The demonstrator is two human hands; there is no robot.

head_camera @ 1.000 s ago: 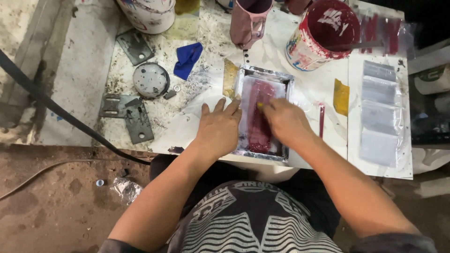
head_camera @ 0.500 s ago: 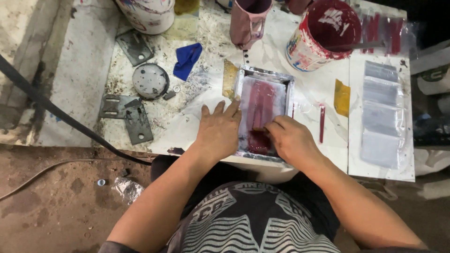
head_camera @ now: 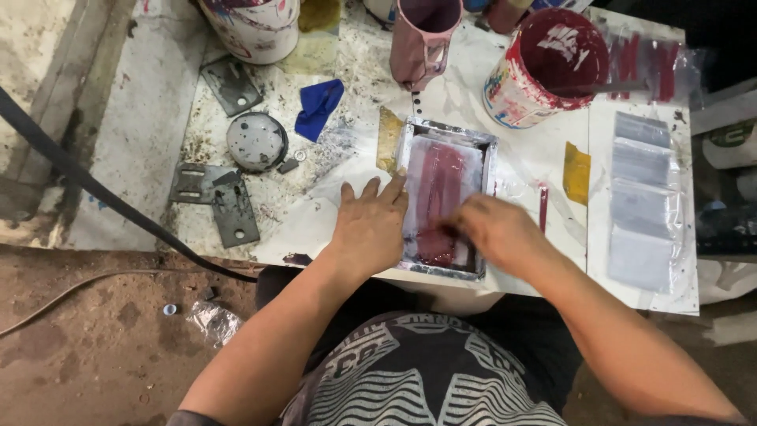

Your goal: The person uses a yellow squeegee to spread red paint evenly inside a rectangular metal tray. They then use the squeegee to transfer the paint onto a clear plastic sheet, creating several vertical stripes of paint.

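A small metal-framed printing screen (head_camera: 445, 130) lies on the white table, its mesh smeared with dark red ink (head_camera: 438, 185). My left hand (head_camera: 369, 225) lies flat on the frame's left edge, fingers spread, holding it down. My right hand (head_camera: 497, 229) is blurred over the screen's near right part, fingers closed on a small scraper whose tip barely shows at the ink.
A red paint can (head_camera: 544, 63) with a stirring stick stands behind the screen, a pink mug (head_camera: 422, 39) and a white bucket (head_camera: 256, 28) further left. Clear plastic sleeves (head_camera: 643, 197) lie at right. Blue cloth (head_camera: 318, 106), a round metal lid (head_camera: 256, 140) and metal plates (head_camera: 217, 197) lie at left.
My right hand dragged the scraper from the screen's middle toward me, then shifted slightly back up. The left hand stayed on the frame.
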